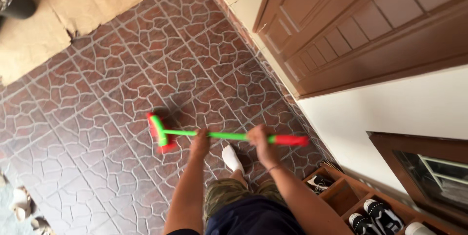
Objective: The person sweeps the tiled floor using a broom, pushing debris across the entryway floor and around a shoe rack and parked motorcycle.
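I hold a broom with a green handle [224, 136], a red end grip [292, 140] and a red and green head [159, 131] resting on the brown stone-pattern tile floor [112, 74]. My left hand [200, 142] grips the green handle near its middle. My right hand [261, 142] grips it closer to the red end. The handle runs almost level from left to right. Below the handle, my foot in a white sock [232, 159] stands on the tiles, with my camouflage shorts [229, 191] beneath.
A brown panelled wooden door [360, 25] fills the upper right. A wooden shoe rack [341, 193] with black and white sneakers [382, 213] stands against the white wall at lower right. Flattened cardboard [63, 15] lies at top left. Sandals [22, 201] sit at lower left.
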